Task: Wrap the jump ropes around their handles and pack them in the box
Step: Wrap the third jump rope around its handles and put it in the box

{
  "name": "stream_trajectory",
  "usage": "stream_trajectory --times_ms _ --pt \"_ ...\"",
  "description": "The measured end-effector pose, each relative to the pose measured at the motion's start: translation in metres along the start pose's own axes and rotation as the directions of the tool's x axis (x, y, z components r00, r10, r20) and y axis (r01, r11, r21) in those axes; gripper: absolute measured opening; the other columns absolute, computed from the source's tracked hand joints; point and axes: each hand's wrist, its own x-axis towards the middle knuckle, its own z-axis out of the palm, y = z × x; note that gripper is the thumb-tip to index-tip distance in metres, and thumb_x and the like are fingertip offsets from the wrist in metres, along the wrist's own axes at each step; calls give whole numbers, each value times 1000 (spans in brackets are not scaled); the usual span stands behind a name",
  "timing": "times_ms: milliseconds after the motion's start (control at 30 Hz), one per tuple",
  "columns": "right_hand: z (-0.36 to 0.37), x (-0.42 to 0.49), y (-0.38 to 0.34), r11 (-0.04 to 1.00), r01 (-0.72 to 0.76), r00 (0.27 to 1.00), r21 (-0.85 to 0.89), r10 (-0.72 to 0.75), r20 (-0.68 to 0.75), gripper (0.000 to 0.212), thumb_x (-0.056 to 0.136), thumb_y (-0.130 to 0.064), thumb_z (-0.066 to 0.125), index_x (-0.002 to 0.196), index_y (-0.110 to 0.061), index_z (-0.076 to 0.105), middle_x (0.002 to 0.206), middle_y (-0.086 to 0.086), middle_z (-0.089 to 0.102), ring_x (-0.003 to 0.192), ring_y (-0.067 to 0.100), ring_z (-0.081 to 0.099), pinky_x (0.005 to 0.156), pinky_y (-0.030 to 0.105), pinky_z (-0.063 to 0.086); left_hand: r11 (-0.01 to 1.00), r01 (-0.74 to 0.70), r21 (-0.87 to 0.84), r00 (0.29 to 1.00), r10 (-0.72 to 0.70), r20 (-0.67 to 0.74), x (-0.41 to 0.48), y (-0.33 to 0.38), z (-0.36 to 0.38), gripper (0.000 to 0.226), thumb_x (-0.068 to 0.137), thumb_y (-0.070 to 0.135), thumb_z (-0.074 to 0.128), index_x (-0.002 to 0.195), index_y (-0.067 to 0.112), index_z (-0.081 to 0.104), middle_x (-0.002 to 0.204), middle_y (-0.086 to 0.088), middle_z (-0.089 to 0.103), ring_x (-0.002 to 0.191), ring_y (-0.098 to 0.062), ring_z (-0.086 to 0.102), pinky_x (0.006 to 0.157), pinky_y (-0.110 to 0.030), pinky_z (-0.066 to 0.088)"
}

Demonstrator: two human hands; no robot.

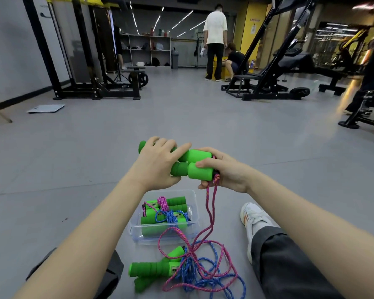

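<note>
- Grey gym floor [73,169] fills the view; the wearer sits on it with legs spread, a white shoe [253,216] at 4 o'clock.
- Black weight machines [268,72] stand at 10 and 2 o'clock, and two bystanders [215,39] at 12 o'clock, all well apart from the work.
- A loose tangle of pink and blue ropes [203,272] lies at 6 o'clock, with spare green handles [151,269] at its 9 o'clock edge, one partly hidden beneath another.
- A clear plastic box [134,229] sits between the knees, just above the tangle, and holds wrapped ropes [166,212]; their number is hard to count.
- Two green foam handles [192,166] are held side by side in the air above the box, long axis running from 9 to 3 o'clock.
- The left hand [158,162] wraps the thin ends, fingers curled over the top, thumb beneath.
- The right hand [227,171] grips the thick ends, thumb across the front, fingers round the back.
- The pink rope [211,210] leaves the 3 o'clock end under the right palm and hangs toward 6 o'clock into the tangle.
- The right hand is nearer the rope's exit, so winding probably falls to it while the left steadies.
- The end caps are covered by the right palm, and it is unclear whether pink is snagged on blue.
</note>
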Motion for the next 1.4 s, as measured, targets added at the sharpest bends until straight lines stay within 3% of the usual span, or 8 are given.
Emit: stream_trajectory --times_ms 200,333,467,633,900,1000,1200,1400 --pt "-9 4 3 997 -26 999 -66 23 -40 26 88 -11 58 113 -15 53 81 9 54 42 15 45 49 27 47 992 97 -81 988 -86 132 -2 2 9 56 67 45 37 106 11 59 75 -6 60 62 -30 61 53 -32 43" --pt "-18 4 6 998 -39 999 -53 38 -18 25 80 -30 65 101 -22 56 70 -1 49 43 11 27 45 21 32 982 165 -97 973 -146 180 2 2 11 42 75 32 53 108 8 57 89 -8 60 80 -32 59 63 -35 40" --pt "-32 1 13 978 -86 990 -191 105 94 31 76 -10 67 102 -23 56 74 3 62 43 10 34 56 24 42 954 282 -103 934 -249 256 4 3 11 31 81 27 53 108 11 50 101 -6 56 91 -28 55 71 -34 39" --pt "-21 18 32 895 -132 973 -425 35 -229 18 95 -6 37 108 -10 50 57 4 46 41 11 50 54 20 50 859 494 -134 850 -445 284 13 10 7 26 84 28 51 104 13 46 105 -5 58 96 -29 57 69 -30 35" --pt "18 22 20 642 -254 965 -723 214 -149 10 89 -1 36 96 -6 41 61 7 49 35 12 55 45 21 40 816 520 255 778 -575 253 18 31 11 24 85 21 52 105 13 42 106 -7 56 95 -27 57 68 -33 28" --pt "19 14 0 524 -220 972 -823 185 -142 15 87 -3 38 95 -8 50 66 4 42 38 15 45 41 21 45 835 427 347 822 -518 234 14 29 9 21 83 15 51 103 14 42 103 -6 54 90 -24 53 68 -32 25" --pt "4 12 -20 255 32 978 -967 -208 -22 25 80 -2 48 88 -11 70 58 -6 48 59 17 45 54 25 35 943 113 312 966 -177 187 5 21 18 28 62 12 67 86 18 54 77 -1 55 70 -23 55 61 -31 28" --pt "-22 13 -9 273 156 906 -949 -423 27 17 96 -13 42 108 -12 54 55 -10 38 53 5 36 54 25 31 979 -117 169 982 139 -128 2 7 20 28 61 13 46 86 13 58 72 -5 55 61 -26 52 62 -34 26"
